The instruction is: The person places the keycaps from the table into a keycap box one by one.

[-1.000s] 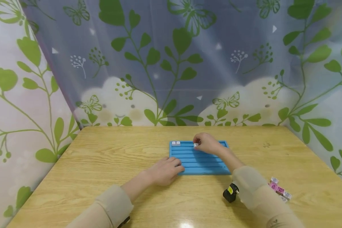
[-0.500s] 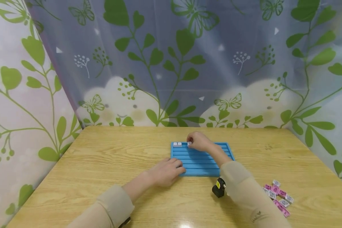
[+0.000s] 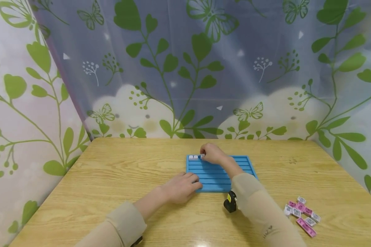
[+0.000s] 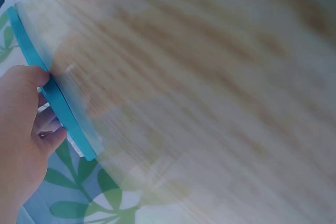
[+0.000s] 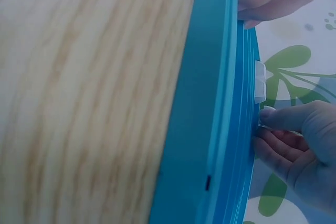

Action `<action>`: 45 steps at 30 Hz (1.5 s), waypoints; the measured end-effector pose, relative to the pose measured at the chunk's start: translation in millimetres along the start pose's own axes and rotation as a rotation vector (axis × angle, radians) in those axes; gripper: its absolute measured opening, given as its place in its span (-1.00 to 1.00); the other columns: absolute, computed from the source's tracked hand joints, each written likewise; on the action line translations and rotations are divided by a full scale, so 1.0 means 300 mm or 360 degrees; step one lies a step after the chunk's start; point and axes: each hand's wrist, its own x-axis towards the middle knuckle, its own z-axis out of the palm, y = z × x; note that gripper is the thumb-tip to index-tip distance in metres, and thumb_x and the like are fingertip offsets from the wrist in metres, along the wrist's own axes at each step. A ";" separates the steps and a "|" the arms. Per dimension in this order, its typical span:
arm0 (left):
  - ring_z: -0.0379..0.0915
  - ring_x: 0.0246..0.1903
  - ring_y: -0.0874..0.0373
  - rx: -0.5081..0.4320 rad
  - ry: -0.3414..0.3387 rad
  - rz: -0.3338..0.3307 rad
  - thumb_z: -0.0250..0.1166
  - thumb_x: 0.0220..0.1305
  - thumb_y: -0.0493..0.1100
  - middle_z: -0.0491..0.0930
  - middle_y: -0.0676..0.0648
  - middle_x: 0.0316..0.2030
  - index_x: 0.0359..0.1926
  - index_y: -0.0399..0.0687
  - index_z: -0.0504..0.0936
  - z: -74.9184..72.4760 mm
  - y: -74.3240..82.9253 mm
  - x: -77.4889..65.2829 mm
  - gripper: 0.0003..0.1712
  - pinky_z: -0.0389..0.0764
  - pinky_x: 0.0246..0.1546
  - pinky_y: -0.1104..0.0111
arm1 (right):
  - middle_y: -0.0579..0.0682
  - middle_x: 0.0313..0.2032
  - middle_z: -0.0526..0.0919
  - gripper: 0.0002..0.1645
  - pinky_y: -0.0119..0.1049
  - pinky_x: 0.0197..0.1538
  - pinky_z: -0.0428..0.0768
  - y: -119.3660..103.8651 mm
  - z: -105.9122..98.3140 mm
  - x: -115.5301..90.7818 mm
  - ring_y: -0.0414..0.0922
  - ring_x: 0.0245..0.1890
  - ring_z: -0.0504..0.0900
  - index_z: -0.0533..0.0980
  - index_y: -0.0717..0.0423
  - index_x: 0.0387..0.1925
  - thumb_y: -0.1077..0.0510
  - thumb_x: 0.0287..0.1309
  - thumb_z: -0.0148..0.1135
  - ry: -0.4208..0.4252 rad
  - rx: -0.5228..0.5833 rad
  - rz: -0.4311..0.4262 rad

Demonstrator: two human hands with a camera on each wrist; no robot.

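Observation:
A blue tray (image 3: 216, 175) with raised rows lies on the table. Two white keycaps (image 3: 193, 157) sit side by side in its far left corner, also visible as pale caps (image 5: 260, 82) in the right wrist view. My right hand (image 3: 212, 153) pinches another small white keycap (image 3: 202, 156) at the far row, just right of those two, a small gap apart. My left hand (image 3: 182, 187) grips the tray's near left corner, its fingers over the rim (image 4: 63, 106) in the left wrist view.
A loose pile of white and pink keycaps (image 3: 300, 208) lies on the table to the right of my right forearm, one long pink keycap (image 3: 306, 227) among them. A printed leafy cloth (image 3: 173, 68) hangs behind the wooden table (image 3: 126, 161).
My right hand has slid left along the tray's far row with its keycap, closer to the two keycaps there. The moving forearm uncovers more of the pile. My left hand stays put.

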 end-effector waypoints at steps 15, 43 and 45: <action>0.36 -0.08 0.14 -0.0018 -0.0018 -0.0018 0.11 0.32 -0.14 0.44 0.02 -0.12 0.03 0.06 0.51 0.000 0.000 0.001 -0.73 0.44 -0.08 0.32 | 0.08 -0.30 0.56 -0.86 -0.19 -0.23 0.49 -0.004 0.013 0.014 -0.05 -0.32 0.48 0.55 0.25 -0.24 0.32 0.12 0.20 -0.0031 -0.0075 0.0004; 0.35 -0.08 0.15 -0.0172 -0.0103 -0.0081 0.15 0.29 -0.17 0.44 0.01 -0.09 0.04 0.05 0.52 -0.018 -0.006 0.008 -0.71 0.43 -0.02 0.31 | 0.06 -0.31 0.53 -0.88 -0.19 -0.20 0.48 0.002 0.008 0.016 -0.04 -0.29 0.46 0.54 0.22 -0.25 0.30 0.14 0.18 -0.0070 -0.0124 -0.0003; 0.35 -0.07 0.15 -0.0182 -0.0127 -0.0093 0.15 0.29 -0.17 0.44 0.01 -0.08 0.04 0.05 0.52 -0.021 -0.006 0.009 -0.70 0.42 -0.01 0.30 | 0.05 -0.32 0.54 -0.87 -0.20 -0.21 0.47 0.002 0.009 0.018 -0.05 -0.30 0.46 0.54 0.22 -0.24 0.30 0.14 0.18 -0.0081 -0.0131 -0.0003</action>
